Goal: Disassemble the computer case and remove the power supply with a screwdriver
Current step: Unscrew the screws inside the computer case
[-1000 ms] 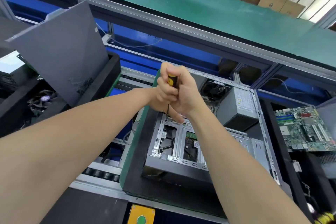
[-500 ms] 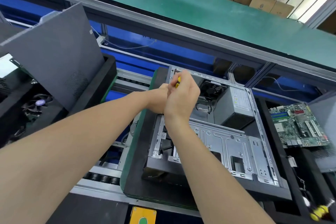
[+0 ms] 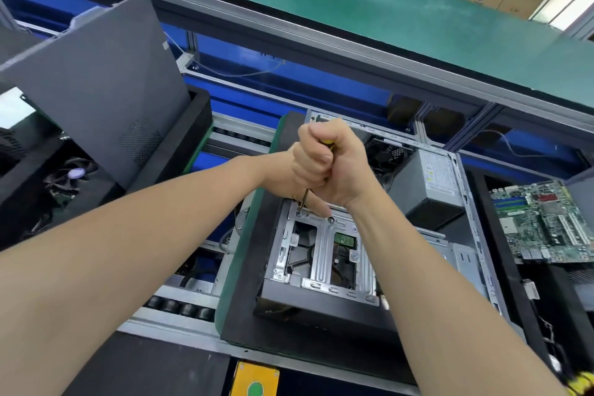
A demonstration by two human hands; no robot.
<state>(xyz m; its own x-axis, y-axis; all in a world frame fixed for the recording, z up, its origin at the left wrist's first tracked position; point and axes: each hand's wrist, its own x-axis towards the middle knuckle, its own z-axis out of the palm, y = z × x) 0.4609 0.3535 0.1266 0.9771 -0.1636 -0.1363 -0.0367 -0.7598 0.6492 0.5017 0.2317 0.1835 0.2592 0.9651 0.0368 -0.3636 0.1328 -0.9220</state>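
over the near corner of the computer case (image 3: 474,228), both bare forearms reach in from below and meet. the right hand (image 3: 344,167) is a tight fist round the screwdriver (image 3: 303,198), and the left hand (image 3: 297,170) wraps in against it, fingers curled on the same tool. only a sliver of yellow handle shows on top. the shaft slants down to the drive cage (image 3: 324,267), and its tip is hard to make out. the power supply (image 3: 427,186) sits in the case's far right corner, just beyond the right hand.
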